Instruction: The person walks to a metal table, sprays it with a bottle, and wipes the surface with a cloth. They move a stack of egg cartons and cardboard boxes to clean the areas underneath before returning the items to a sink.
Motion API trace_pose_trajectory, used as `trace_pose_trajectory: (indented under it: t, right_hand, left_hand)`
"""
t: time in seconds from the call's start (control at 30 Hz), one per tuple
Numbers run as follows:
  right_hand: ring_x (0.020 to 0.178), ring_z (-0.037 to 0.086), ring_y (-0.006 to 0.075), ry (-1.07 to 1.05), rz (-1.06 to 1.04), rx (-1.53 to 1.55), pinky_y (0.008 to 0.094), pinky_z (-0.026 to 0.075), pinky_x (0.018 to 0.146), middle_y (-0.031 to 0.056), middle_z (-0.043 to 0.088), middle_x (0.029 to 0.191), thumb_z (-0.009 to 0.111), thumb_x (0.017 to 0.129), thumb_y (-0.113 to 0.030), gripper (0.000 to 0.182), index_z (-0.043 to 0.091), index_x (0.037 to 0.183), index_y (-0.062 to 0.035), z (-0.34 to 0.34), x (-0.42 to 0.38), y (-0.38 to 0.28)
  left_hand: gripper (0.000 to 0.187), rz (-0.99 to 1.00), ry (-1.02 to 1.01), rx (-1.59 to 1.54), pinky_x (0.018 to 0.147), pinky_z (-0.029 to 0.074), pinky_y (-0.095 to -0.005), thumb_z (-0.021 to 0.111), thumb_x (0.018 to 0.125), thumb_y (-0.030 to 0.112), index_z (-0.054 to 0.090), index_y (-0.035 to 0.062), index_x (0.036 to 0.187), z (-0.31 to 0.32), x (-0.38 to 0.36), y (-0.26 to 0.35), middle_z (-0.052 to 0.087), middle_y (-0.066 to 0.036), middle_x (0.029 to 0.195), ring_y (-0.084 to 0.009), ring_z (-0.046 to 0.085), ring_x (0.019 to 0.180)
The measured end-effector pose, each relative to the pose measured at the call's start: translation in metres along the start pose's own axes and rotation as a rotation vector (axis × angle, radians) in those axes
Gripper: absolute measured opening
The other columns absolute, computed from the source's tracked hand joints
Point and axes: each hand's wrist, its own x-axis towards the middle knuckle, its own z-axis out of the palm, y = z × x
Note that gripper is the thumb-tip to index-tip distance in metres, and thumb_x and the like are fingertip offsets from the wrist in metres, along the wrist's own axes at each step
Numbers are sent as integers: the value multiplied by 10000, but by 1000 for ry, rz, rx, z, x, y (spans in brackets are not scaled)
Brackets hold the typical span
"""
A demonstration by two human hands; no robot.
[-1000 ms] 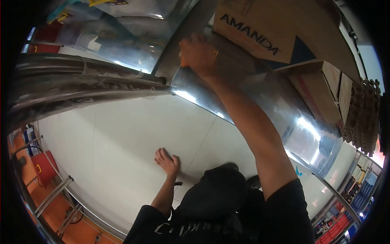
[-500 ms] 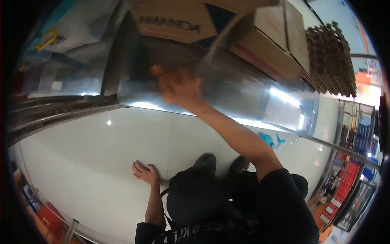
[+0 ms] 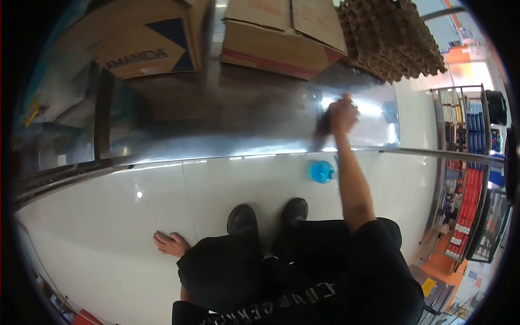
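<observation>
My right hand (image 3: 344, 115) is on or just over the shiny metal shelf (image 3: 260, 119), near its right end. Its fingers are curled in; whatever may be in them is too small and blurred to name. A dark shadow or reflection lies just left of it. My left hand (image 3: 170, 244) hangs low at the left above the pale floor, its fingers loosely apart and holding nothing. Behind the right hand sit a cardboard box with a red stripe (image 3: 276, 54) and a stack of egg trays (image 3: 387, 40).
An AMANDA box (image 3: 146, 54) stands at the shelf's back left, near plastic bags (image 3: 59, 114). A blue bottle-like object (image 3: 322, 171) is on the floor by the shelf edge. My dark shoes (image 3: 242, 219) are below. Stocked racks (image 3: 468, 206) stand at the right.
My right hand has moved right along the metal shelf, from near the AMANDA box to below the egg trays. The view has shifted right, and the left hand appears lower and further left.
</observation>
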Motion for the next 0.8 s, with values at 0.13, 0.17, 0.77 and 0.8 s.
trace_pose_trajectory:
  t: [0.13, 0.17, 0.77, 0.8]
  right_hand:
    - [904, 602, 333, 226, -636, 363, 423, 466, 834, 170, 634, 960, 648, 775, -279, 416, 581, 1143, -97, 40, -131, -103]
    - [883, 618, 316, 122, -790, 412, 434, 475, 829, 130, 655, 940, 672, 747, -313, 377, 637, 1062, -107, 18, -153, -140]
    - [849, 624, 290, 45, -883, 521, 426, 514, 687, 99, 639, 869, 661, 677, -234, 211, 674, 844, -105, -1, -175, -240]
    - [828, 624, 284, 12, -889, 515, 412, 515, 693, 90, 642, 876, 659, 693, -231, 172, 673, 807, -102, 2, -169, -234]
  left_hand:
    - [531, 27, 1, 24, 1009, 291, -487, 422, 863, 283, 410, 60, 1345, 2, 3, 2, 424, -154, 1360, -318, 387, 1270]
    - [529, 4, -25, 30, 1007, 293, -486, 421, 865, 283, 411, 60, 1345, 0, 4, 7, 427, -154, 1359, -318, 392, 1267]
    - [585, 45, -10, 35, 1014, 261, -491, 322, 932, 415, 357, 38, 1378, 12, 3, -10, 381, -191, 1380, -346, 342, 1282]
    - [599, 45, -32, 41, 1017, 252, -494, 305, 939, 435, 348, 34, 1381, 12, 3, -11, 373, -194, 1383, -344, 333, 1287]
